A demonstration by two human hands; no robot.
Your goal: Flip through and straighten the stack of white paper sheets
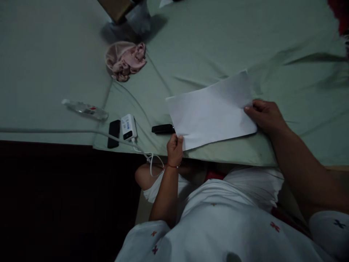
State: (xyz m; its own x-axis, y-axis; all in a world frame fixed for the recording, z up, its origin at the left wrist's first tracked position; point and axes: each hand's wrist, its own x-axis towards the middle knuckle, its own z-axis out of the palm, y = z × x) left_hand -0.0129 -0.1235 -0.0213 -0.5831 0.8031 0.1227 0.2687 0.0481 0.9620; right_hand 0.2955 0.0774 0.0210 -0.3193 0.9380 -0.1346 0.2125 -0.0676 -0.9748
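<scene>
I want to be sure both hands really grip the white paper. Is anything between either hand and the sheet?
Nothing visible. The left hand pinches the white paper at its near corner; the right hand holds its right edge. A black device lies beside the sheet's left edge.

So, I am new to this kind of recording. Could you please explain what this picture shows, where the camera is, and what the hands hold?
There is one picture, from a camera worn on a person's head, looking down at their own two bare hands; no machine is there. The left hand pinches the near corner of a white paper, and the right hand holds its right edge. The paper lies on a pale green sheet. Beside it lie a small black device, a white charger with a cable, a black phone, a clear bottle and a pink cloth.
</scene>
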